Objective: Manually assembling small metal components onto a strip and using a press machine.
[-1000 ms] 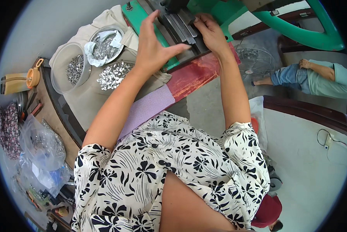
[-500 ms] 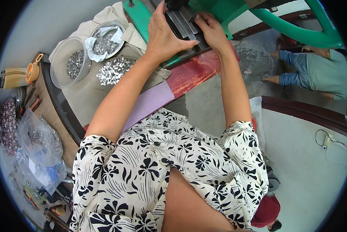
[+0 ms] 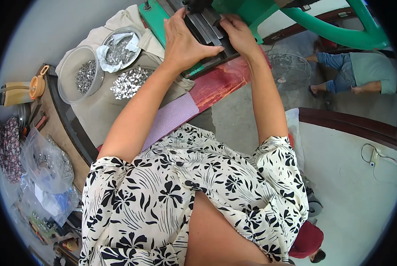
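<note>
Both my hands reach to a green machine press (image 3: 247, 20) at the top. Between them lie parallel grey metal bars (image 3: 206, 29) on its dark bed, under a dark metal head (image 3: 200, 6). My left hand (image 3: 180, 46) is at the left of the bars, fingers apart. Its thumb stretches right across their near end, and the fingertips rest by the far left side. My right hand (image 3: 240, 36) is closed at the right of the bars, thumb near the dark block's end. What its fingers hold, if anything, is hidden.
Left of the press stand a clear tub (image 3: 80, 75) and a foil-lined bowl (image 3: 120, 48), both with small metal pieces; a loose heap of pieces (image 3: 129, 82) lies on the cloth. A red board (image 3: 222, 82) fronts the press. A floor fan (image 3: 288, 68) and another person (image 3: 366, 73) are at right.
My left thumb has drawn slightly left, and my right hand has shifted a little left along the block. More of the bars shows. The other person at right has changed stance.
</note>
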{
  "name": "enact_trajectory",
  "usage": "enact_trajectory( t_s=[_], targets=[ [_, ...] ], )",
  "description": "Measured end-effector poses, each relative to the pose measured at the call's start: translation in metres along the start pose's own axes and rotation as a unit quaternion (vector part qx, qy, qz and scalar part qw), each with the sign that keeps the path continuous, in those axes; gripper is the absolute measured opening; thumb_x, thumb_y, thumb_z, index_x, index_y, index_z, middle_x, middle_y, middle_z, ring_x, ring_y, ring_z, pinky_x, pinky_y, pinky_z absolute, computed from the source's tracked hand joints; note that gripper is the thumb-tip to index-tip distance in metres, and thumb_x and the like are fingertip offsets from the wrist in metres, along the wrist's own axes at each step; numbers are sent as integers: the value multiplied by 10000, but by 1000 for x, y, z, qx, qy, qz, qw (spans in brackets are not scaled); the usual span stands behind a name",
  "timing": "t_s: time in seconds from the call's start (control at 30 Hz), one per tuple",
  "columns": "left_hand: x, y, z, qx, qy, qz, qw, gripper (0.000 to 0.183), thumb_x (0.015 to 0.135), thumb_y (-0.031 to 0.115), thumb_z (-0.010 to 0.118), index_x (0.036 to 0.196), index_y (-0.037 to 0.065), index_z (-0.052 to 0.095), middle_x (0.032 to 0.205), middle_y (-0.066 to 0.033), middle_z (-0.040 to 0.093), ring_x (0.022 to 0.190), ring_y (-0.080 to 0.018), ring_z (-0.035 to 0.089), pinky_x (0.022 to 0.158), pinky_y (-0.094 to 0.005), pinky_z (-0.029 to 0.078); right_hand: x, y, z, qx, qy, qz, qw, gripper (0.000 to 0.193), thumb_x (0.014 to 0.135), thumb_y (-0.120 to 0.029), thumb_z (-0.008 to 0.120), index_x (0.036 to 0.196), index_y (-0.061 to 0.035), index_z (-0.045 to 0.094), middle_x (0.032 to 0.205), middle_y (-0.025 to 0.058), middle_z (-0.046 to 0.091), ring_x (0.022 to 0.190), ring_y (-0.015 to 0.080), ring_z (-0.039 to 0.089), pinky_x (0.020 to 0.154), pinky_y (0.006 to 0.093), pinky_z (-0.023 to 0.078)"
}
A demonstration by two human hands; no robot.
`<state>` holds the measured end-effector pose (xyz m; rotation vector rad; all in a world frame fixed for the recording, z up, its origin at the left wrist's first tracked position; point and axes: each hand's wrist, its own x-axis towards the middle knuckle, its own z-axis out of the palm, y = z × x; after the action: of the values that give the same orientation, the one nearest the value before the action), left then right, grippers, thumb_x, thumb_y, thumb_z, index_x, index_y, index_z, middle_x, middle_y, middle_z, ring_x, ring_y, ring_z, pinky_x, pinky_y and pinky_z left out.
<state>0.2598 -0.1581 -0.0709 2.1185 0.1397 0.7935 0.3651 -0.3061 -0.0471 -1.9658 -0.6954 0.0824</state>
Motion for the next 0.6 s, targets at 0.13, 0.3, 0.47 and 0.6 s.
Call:
enact_trajectory(
  t_s=[0.13, 0.3, 0.47, 0.6],
  targets=[
    [1, -1, 1, -5, -5, -9, 1000, 1251, 479, 461, 915, 1386, -104, 266, 1337, -245, 424, 1279, -427, 367, 1171, -533, 201, 5, 2, -5, 52, -46, 52, 996, 362, 970, -290, 598, 1131, 25, 673, 1174, 165, 610, 1090, 261, 589, 946, 315, 441],
    [2, 1, 1, -8, 4, 2, 1000, 1239, 477, 448, 914, 1390, -93, 275, 1330, -240, 428, 1268, -428, 373, 1171, -535, 199, 3, 6, -3, 82, -36, 51, 995, 367, 982, -305, 596, 1116, 27, 680, 1147, 129, 615, 1055, 203, 588, 916, 296, 442],
    [2, -5, 2, 5, 3, 31, 999, 1223, 480, 434, 913, 1390, -86, 284, 1319, -242, 430, 1253, -424, 378, 1147, -505, 243, 0, -4, -2, 80, -20, 56, 995, 371, 975, -319, 601, 1113, 17, 680, 1096, 136, 629, 1020, 214, 601, 900, 300, 443],
    [4, -4, 1, 12, 6, 36, 999, 1220, 481, 408, 913, 1399, -74, 271, 1315, -243, 429, 1256, -422, 367, 1106, -468, 309, -7, -16, -2, 32, 13, 56, 998, 346, 983, -274, 597, 1138, 30, 653, 1048, 89, 675, 962, 138, 594, 878, 257, 449]
  ],
)
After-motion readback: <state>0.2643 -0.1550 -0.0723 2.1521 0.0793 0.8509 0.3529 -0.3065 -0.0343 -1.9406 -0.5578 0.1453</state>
